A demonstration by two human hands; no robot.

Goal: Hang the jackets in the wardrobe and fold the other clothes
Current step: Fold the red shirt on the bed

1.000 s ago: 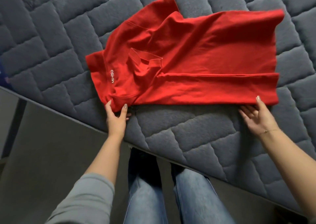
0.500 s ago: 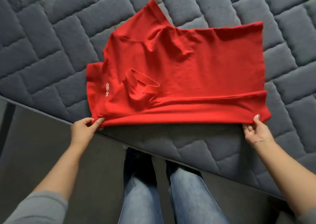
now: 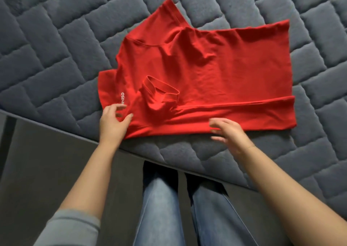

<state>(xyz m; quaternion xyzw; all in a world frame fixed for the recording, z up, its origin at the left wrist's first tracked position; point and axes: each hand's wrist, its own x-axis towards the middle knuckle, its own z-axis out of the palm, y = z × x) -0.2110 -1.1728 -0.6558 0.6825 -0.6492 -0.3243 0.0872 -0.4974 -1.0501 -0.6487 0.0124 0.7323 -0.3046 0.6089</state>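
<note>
A red T-shirt (image 3: 216, 71) with small white lettering lies on the quilted grey mattress (image 3: 56, 44), its near long side folded over into a band along the front edge. One sleeve sticks out at the far side and the collar shows near the left end. My left hand (image 3: 112, 123) rests with spread fingers on the shirt's near left corner, by the lettering. My right hand (image 3: 229, 133) hovers with relaxed, spread fingers at the middle of the shirt's near edge; it is blurred, so contact is unclear.
The mattress edge (image 3: 56, 131) runs diagonally in front of me. Below it is dark floor (image 3: 47, 170), with my legs in blue jeans (image 3: 169, 208) against the bed. More quilted surface lies bare around the shirt.
Both hands have let go of the shirt's near corners. The left hand moved up onto the left corner; the right hand slid left along the near edge to its middle.
</note>
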